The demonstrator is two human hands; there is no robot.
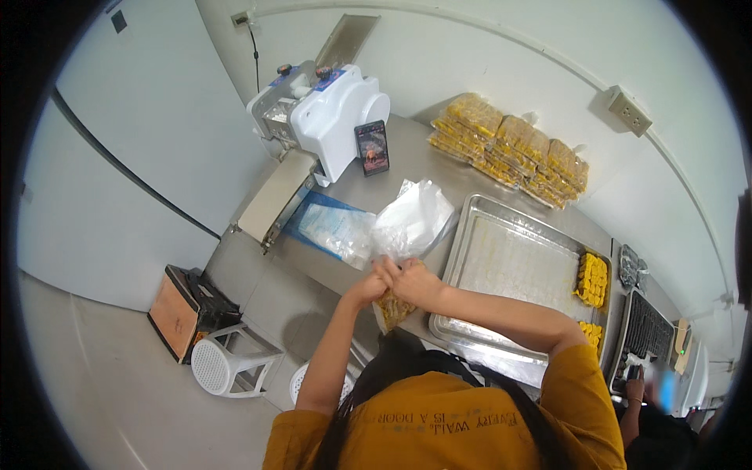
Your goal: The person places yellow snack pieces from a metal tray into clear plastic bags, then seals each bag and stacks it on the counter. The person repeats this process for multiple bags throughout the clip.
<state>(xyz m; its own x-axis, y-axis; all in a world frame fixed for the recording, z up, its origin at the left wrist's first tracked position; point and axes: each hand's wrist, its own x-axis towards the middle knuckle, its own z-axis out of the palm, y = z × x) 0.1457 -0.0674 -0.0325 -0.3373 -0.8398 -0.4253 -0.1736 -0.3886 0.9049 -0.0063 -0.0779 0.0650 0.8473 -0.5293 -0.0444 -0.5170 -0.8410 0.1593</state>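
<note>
My left hand (368, 287) and my right hand (415, 283) meet at the steel table's front edge, both closed on the top of a clear plastic bag (392, 312) with yellowish pieces inside, which hangs below them. Just beyond my fingers lie clear and white plastic bags (411, 215) and a blue packet of bags (317, 231). Right of my hands is a large steel tray (505, 254) with yellow blocks (591, 278) along its right side.
A white machine (333, 117) with a conveyor (274, 196) stands back left, a phone (372, 146) against it. Stacked yellow packs (509, 149) sit by the wall. White stools (215, 364) and a black-and-orange box (180, 309) are below left. Another person's hand (634, 388) works at far right.
</note>
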